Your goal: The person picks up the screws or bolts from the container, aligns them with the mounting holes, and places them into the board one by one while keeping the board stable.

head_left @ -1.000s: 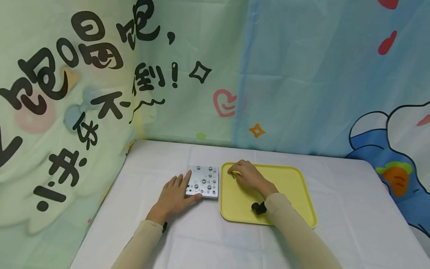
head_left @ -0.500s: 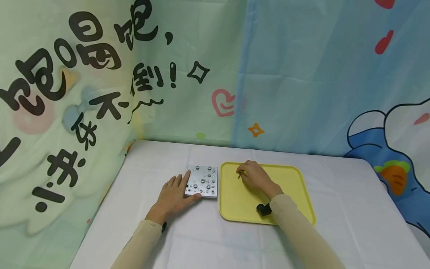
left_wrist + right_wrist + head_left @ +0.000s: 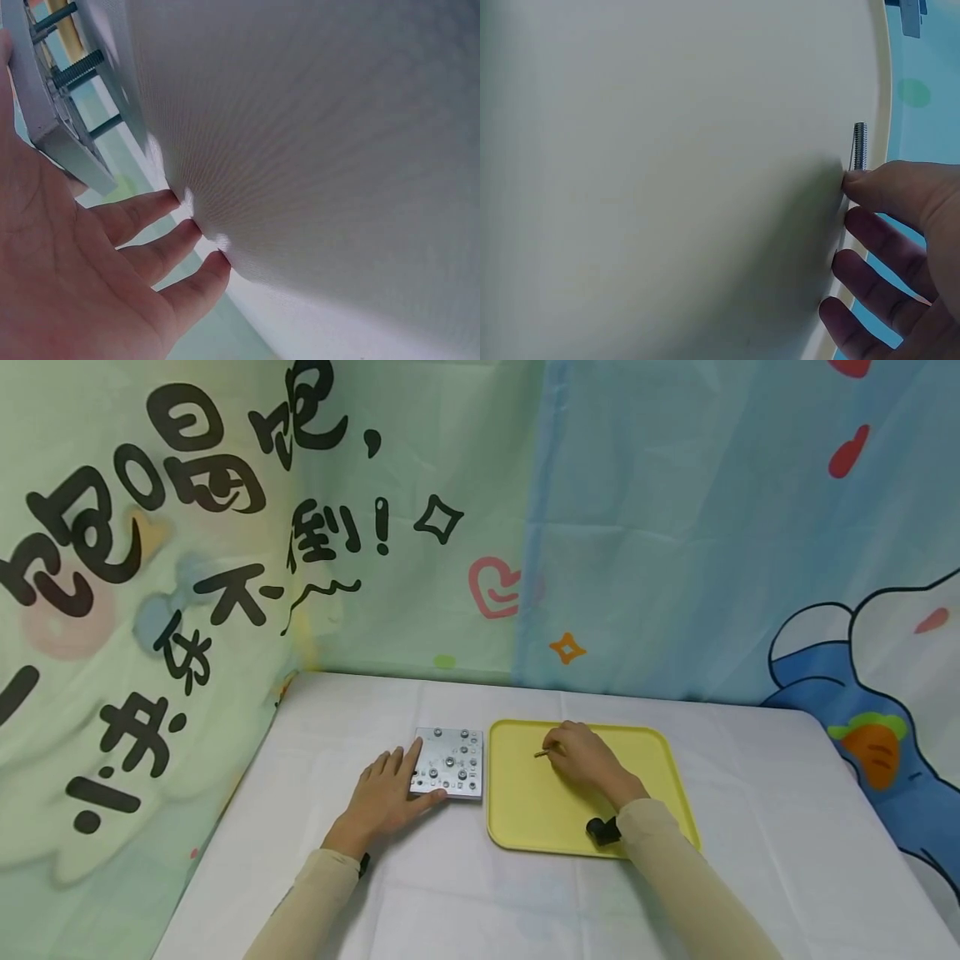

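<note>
A silver metal plate (image 3: 450, 764) with several bolts set in it sits left of the tray. My left hand (image 3: 384, 797) rests at its near left corner, index finger and thumb straight along two edges. In the left wrist view, threaded bolts (image 3: 77, 71) stick out beneath the plate, and the left hand's other fingertips touch the white cloth. Over the yellow tray (image 3: 525, 822), my right hand (image 3: 585, 756) pinches a small threaded bolt (image 3: 542, 753). The threaded end of this bolt (image 3: 860, 146) shows beyond the thumb in the right wrist view; the fingers hide the rest.
A white cloth (image 3: 450, 893) covers the table. The tray's raised rim stands close to the plate's right edge. A black wrist camera (image 3: 602, 832) hangs from the right wrist over the tray. A printed curtain (image 3: 420, 610) rises behind the table.
My right hand has moved to the right over the tray with the bolt, which now points more to the left. The left hand has stayed at the plate.
</note>
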